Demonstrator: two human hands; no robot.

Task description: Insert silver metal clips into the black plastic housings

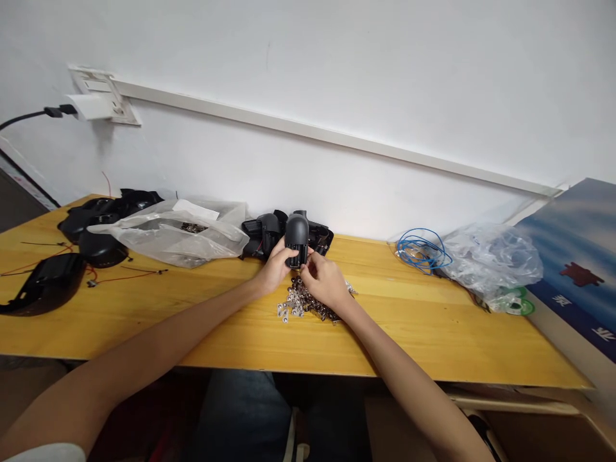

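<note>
We count: one left hand (274, 269) | one right hand (328, 280) | one held dark housing (297, 230) | small metal pieces (301, 299), too many for us to number | two bags: milky bag (149, 234), clear bag (495, 256) | one blue cable coil (408, 247) | one white plug (89, 107) | one tabletop (409, 321) | black shells (103, 247), several, overlapping beyond our count

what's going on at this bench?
A person is holding a dark rounded casing in the left hand, while the fingers of the right hand are at its lower end; any small part there is too small to make out. A loose pile of small metal pieces lies on the table by the right hand. More dark casings sit just behind, with an open plastic bag to their left.
</note>
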